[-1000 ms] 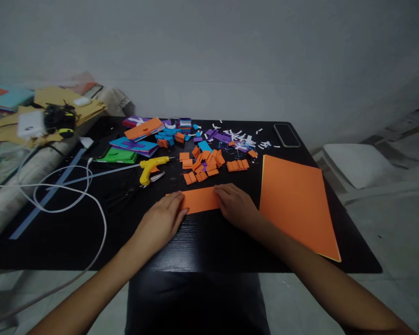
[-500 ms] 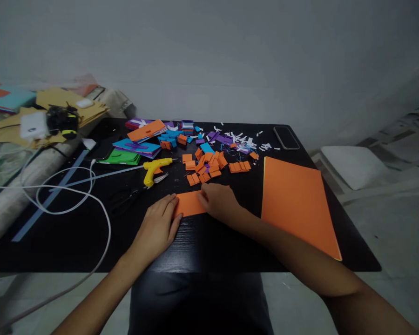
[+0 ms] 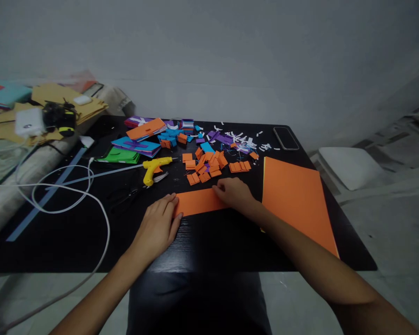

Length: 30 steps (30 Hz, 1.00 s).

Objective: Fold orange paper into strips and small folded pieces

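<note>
A folded-looking strip of orange paper lies crosswise on the black table in front of me. My left hand rests on its left end, fingers stretched out flat and thumb apart. At the right end, my right hand is closed, its curled fingers pressed onto the paper and hiding that end. Just beyond the strip is a loose heap of small folded orange paper pieces. A yellow glue gun lies to the left of the heap, with dark-handled pliers beside it.
A stack of orange sheets lies right, partly under my right forearm. A phone sits at the far right corner. White paper scraps and folded coloured papers are at the back. A white cable loops across the left.
My right hand has slid to the right along the orange paper strip, uncovering more of it. The left hand and the strip have stayed in place.
</note>
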{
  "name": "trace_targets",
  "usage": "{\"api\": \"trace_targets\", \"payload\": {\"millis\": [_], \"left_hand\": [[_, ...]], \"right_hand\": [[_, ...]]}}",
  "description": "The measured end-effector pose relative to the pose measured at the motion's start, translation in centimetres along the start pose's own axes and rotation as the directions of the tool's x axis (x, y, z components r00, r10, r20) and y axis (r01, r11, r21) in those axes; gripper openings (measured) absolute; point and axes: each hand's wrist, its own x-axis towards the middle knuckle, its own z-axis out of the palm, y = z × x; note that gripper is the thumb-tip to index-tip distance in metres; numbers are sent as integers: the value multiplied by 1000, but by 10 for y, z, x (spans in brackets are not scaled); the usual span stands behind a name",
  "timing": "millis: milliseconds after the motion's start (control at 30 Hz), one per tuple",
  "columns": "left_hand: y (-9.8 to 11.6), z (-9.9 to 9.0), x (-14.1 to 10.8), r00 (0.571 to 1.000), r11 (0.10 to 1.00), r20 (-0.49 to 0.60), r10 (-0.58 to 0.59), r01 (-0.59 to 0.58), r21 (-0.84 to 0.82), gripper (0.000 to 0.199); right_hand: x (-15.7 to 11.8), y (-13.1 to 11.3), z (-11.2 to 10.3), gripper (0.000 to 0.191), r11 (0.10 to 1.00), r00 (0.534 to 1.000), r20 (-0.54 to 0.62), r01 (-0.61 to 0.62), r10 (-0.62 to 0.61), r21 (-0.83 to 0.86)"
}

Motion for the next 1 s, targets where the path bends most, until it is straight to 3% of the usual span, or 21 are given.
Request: {"api": "trace_targets", "payload": {"millis": [267, 367, 467, 533, 600, 667, 833, 1000], "left_hand": [[-2, 2, 0, 999, 999, -34, 29, -28, 20, 39], [-2, 2, 0, 999, 1000, -33, 24, -24, 7, 39], [-2, -4, 2, 1000, 1000, -4, 5, -5, -19, 37], [0, -11, 9, 999, 999, 36, -19, 20, -26, 35], [3, -18, 19, 996, 999, 82, -39, 40, -10, 33], [8, -24, 34, 990, 999, 133, -43, 41, 19, 31], [27, -25, 76, 968, 1000, 249, -15, 17, -6, 31], [41, -20, 106, 919, 1000, 393, -10, 1, 24, 27]], "right_hand": [[-1, 46, -8, 36, 994, 996, -26, -88, 90, 66], [0, 49, -9, 36, 991, 994, -58, -84, 90, 101], [-1, 41, -4, 35, 980, 978, -180, -72, 105, 184], [-2, 33, 3, 30, 965, 965, -259, 35, 35, 259], [-3, 24, 12, 14, 920, 944, -287, 251, -164, 301], [-3, 18, 20, 21, 880, 901, -289, 398, -323, 260], [0, 18, 27, 38, 860, 897, -245, 429, -369, 275], [1, 23, 27, 38, 846, 901, -203, 431, -383, 313]]}}
